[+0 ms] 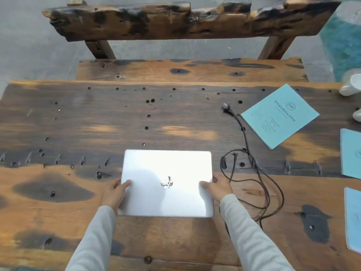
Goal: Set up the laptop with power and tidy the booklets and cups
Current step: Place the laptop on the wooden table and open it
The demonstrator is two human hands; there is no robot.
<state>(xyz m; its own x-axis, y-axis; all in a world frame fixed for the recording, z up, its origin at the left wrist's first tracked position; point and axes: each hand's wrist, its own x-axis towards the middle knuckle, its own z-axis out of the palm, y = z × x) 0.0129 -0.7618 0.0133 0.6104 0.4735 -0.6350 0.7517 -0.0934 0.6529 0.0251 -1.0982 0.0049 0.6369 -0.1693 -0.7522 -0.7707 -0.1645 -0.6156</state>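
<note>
A closed silver laptop (167,182) lies flat on the wooden table (78,118), near its front edge. My left hand (114,194) grips the laptop's left edge, thumb on the lid. My right hand (218,186) grips its right edge the same way. A black power cable (259,178) lies looped just right of the laptop, its wall plug (227,108) farther back and its small barrel tip (233,155) near the laptop's back right corner. Three light blue booklets lie at the right: one tilted (279,116), two cut off by the frame (350,153) (353,220). White cups (351,85) (357,115) sit at the far right edge.
A rough wooden bench (191,70) with a heavy plank backrest (185,20) stands behind the table. The tabletop is dark and pitted with small holes. A teal block (341,40) stands on the grey floor at the back right.
</note>
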